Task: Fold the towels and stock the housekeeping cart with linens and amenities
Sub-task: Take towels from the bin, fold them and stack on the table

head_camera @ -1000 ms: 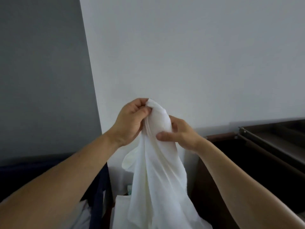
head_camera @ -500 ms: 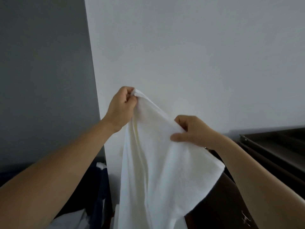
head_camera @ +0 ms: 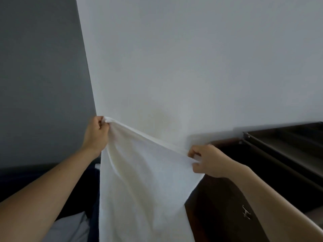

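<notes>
A white towel point(head_camera: 145, 180) hangs spread in the air before a pale wall point(head_camera: 192, 67). Its top edge is stretched taut and the rest falls straight down past the bottom of the view. The left hand point(head_camera: 97, 133) pinches one top corner, held higher. The right hand point(head_camera: 208, 160) pinches the other end of that edge, lower and well apart from the left. To the right stands a dark wooden cabinet point(head_camera: 227, 198) with a small metal handle point(head_camera: 246, 214), and a dark tray point(head_camera: 288, 142) lies on top of it. At lower left lies some white cloth point(head_camera: 70, 227); whether it is another towel cannot be told.

The task looks to be at an early stage: the towel is opened out flat with no fold in it yet. No folded stack or stocked cart is in view, so folding and all the stocking appear to remain.
</notes>
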